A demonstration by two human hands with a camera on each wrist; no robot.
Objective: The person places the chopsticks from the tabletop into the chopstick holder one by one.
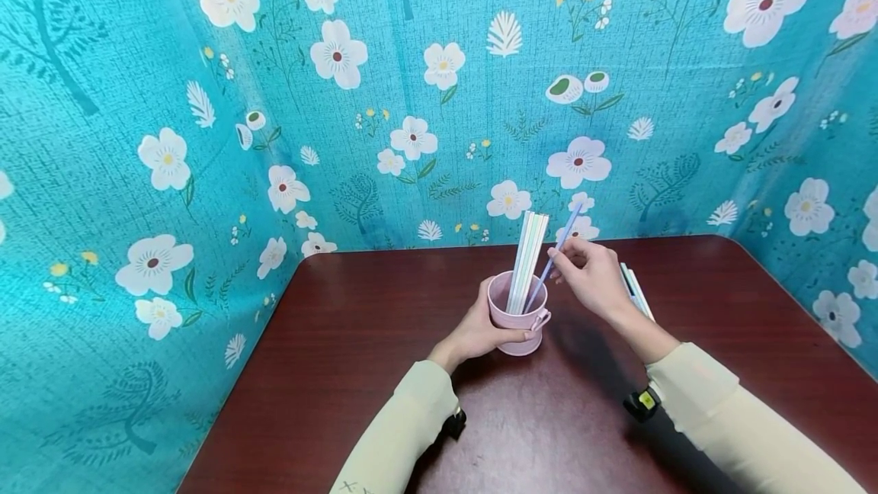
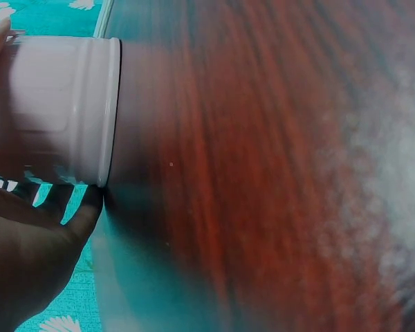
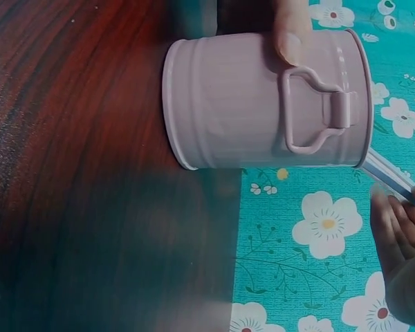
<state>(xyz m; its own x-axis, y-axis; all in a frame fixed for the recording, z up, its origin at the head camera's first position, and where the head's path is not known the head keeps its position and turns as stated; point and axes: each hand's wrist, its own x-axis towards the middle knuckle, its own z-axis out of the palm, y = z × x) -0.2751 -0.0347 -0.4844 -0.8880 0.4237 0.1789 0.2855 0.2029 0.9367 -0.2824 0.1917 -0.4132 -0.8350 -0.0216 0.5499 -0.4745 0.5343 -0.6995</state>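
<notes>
A pink cup [image 1: 519,320] with a side handle stands on the dark wooden table [image 1: 384,341]; several pale straws [image 1: 528,250] lean out of it. My left hand [image 1: 480,330] wraps round the cup [image 2: 55,111], thumb near the handle [image 3: 318,114]. My right hand [image 1: 593,273] pinches a lilac straw [image 1: 559,250] whose lower end is inside the cup [image 3: 263,100]. In the right wrist view the straw [image 3: 391,176] leaves the rim toward my fingers [image 3: 401,242].
More pale straws [image 1: 636,290] lie on the table behind my right wrist. Teal flowered cloth walls [image 1: 206,136] close in the back and both sides. The table's front and left areas show bare wood.
</notes>
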